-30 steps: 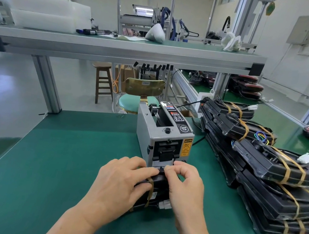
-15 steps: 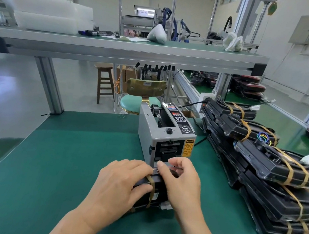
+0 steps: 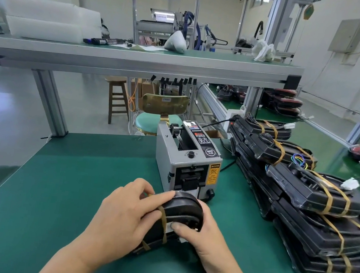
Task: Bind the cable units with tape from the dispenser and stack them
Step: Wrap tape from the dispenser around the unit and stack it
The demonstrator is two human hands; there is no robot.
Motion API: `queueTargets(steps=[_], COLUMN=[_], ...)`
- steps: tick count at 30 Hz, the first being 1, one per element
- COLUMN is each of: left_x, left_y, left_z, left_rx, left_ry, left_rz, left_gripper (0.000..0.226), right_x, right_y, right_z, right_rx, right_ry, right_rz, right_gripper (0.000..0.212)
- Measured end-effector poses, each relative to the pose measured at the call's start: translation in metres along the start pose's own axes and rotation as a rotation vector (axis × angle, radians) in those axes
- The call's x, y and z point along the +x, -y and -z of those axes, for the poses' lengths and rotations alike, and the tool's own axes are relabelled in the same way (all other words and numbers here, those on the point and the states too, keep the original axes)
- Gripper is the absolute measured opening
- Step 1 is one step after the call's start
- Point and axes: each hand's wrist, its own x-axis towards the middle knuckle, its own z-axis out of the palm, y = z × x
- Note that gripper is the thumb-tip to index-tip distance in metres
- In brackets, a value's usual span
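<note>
Freshly tipped on edge off the bench (image 3: 54, 189), the cable unit (image 3: 182, 207) was gripped by the left hand (image 3: 124, 215) and right hand (image 3: 203, 236), fingers curled round it. Another tape wrap seemed under way.

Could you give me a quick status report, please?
Left hand and right hand grip the cable unit, one tape band on. Dispenser close behind. Bound stack at right.

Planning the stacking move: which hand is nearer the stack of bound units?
Right. The right hand holds the cable unit on the side facing the stack; the left hand holds its far side, farther off.
</note>
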Motion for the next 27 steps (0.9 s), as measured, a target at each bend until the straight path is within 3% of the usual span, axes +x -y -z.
queueTargets(steps=[3, 7, 11, 12, 13, 15, 17, 27], left_x=[0.003, 0.017, 0.015, 0.013, 0.01, 0.006, 0.004, -0.004], left_y=[0.005, 0.001, 0.007, 0.007, 0.008, 0.008, 0.008, 0.008], left_z=[0.006, 0.008, 0.014, 0.015, 0.015, 0.015, 0.014, 0.009], left_rx=[-0.151, -0.073, -0.129, -0.133, -0.136, -0.139, -0.127, -0.169], left_ry=[0.027, 0.047, -0.006, -0.015, -0.026, -0.053, -0.069, -0.172], left_rz=[0.09, 0.074, 0.108, 0.103, 0.098, 0.1, 0.112, 0.096], left_gripper=[0.052, 0.068, 0.058, 0.058, 0.059, 0.061, 0.06, 0.053], right_x=[0.004, 0.011, 0.016, 0.02, 0.026, 0.041, 0.053, 0.079], right_y=[0.007, 0.019, 0.036, 0.04, 0.042, 0.042, 0.038, 0.045], right_z=[-0.01, -0.034, -0.017, -0.008, 0.0, 0.011, 0.014, -0.003], right_rx=[0.0, -0.061, 0.027, 0.08, 0.127, 0.16, 0.137, 0.137], right_ry=[0.017, 0.027, 0.323, 0.327, 0.235, -0.158, -0.462, -0.623], right_rz=[0.042, 0.092, 0.037, 0.021, 0.014, -0.067, -0.153, -0.252], right_gripper=[0.06, 0.061, 0.058, 0.054, 0.044, 0.018, 0.008, 0.015])
